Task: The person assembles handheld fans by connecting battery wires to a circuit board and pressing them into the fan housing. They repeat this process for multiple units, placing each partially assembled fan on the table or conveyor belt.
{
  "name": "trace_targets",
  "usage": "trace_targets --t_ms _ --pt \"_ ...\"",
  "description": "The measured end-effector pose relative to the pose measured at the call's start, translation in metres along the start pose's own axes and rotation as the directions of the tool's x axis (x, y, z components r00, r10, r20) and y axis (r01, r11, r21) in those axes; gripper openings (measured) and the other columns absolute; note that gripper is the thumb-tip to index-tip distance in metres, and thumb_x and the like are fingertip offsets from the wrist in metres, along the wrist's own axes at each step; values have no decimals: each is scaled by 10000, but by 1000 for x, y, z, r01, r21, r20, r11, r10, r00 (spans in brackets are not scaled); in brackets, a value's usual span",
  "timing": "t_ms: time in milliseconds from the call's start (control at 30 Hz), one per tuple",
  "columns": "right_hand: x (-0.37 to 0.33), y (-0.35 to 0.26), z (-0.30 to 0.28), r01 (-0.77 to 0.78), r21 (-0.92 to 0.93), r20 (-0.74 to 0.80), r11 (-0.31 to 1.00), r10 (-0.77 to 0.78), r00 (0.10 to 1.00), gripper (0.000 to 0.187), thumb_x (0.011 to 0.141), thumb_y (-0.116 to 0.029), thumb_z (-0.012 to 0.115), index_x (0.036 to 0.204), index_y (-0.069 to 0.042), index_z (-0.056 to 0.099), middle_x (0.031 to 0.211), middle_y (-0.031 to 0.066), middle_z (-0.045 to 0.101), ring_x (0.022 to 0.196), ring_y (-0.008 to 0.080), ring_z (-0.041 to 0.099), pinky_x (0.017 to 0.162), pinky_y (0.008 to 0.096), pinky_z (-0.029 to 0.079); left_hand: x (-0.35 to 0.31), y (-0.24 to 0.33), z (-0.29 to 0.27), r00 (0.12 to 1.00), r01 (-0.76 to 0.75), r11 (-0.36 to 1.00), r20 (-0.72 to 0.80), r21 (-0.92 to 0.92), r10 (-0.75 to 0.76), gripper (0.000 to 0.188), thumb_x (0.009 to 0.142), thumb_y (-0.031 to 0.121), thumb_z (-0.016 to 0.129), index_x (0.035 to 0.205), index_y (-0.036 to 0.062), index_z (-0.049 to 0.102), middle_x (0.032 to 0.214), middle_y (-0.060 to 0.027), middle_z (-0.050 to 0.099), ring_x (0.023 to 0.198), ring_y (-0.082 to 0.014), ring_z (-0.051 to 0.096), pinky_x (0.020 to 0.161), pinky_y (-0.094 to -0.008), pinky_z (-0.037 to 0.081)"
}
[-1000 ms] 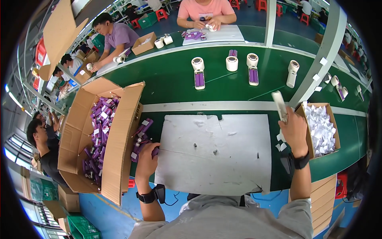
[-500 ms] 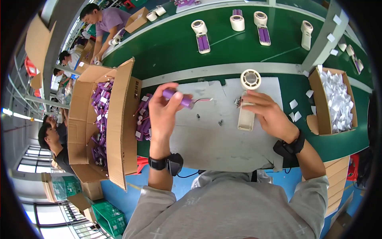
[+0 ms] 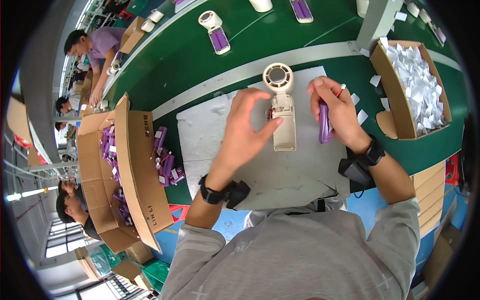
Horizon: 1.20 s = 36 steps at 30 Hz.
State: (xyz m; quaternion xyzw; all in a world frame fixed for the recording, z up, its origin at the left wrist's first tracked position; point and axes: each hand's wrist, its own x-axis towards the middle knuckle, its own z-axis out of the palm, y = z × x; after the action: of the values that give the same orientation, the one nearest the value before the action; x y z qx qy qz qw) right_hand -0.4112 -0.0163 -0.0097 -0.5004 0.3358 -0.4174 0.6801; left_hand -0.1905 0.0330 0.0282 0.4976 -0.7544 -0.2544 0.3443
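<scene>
A cream handheld fan housing (image 3: 285, 131) lies face up on the grey mat (image 3: 215, 172), its round head pointing away from me and its handle open. Wires and small parts show at the handle's left edge. My left hand (image 3: 242, 130) is beside it with thumb and fingers spread; the thumb tip is at the handle's edge, and I cannot tell whether it touches. To the right of the housing, my right hand (image 3: 342, 112) is closed on a purple battery pack (image 3: 325, 127) that hangs below the fingers. A small red and white wire end (image 3: 342, 89) shows above the fingers.
An open carton (image 3: 142, 175) of purple battery packs stands at the left, with loose packs (image 3: 167, 165) beside it. White paper slips (image 3: 415, 82) fill a box at the right; some lie on the green table. Other fans (image 3: 215, 35) rest beyond the pale rail (image 3: 250, 75). People work at far left.
The purple battery pack has passed from my left hand to my right. My left hand has moved to the fan housing, while my right has drawn away from it. The view has shifted.
</scene>
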Motion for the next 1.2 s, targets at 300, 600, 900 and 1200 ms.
trace_targets --t_ms 300,600,900,1200 --pt "0 3 26 464 -723 227 511 -458 859 316 765 23 715 1065 -58 662 824 79 592 633 225 626 576 319 511 -11 -43 11 995 60 978 92 -200 -42 225 793 56 729 1004 50 652 1002 -88 645 912 -261 620 787 -360 509" --pt "3 8 34 452 -787 315 420 -357 879 220 745 8 739 956 -42 703 848 76 615 651 232 643 564 310 529 -15 -45 17 993 -115 987 0 -116 116 193 821 21 706 1009 46 670 982 -101 647 861 -257 636 743 -334 522" --pt "1 7 34 407 -762 290 503 -298 910 109 752 3 742 843 -32 693 787 70 620 621 237 625 541 307 501 -16 -37 11 999 0 961 39 -278 12 220 799 58 724 1006 55 648 953 -102 642 827 -268 641 706 -345 521" --pt "3 4 36 492 -770 392 407 -307 867 106 711 -4 730 799 -39 681 767 55 609 612 249 615 521 324 482 -16 -48 8 995 55 949 92 -309 -28 260 752 -87 626 974 43 661 948 -92 637 804 -212 635 690 -282 508"
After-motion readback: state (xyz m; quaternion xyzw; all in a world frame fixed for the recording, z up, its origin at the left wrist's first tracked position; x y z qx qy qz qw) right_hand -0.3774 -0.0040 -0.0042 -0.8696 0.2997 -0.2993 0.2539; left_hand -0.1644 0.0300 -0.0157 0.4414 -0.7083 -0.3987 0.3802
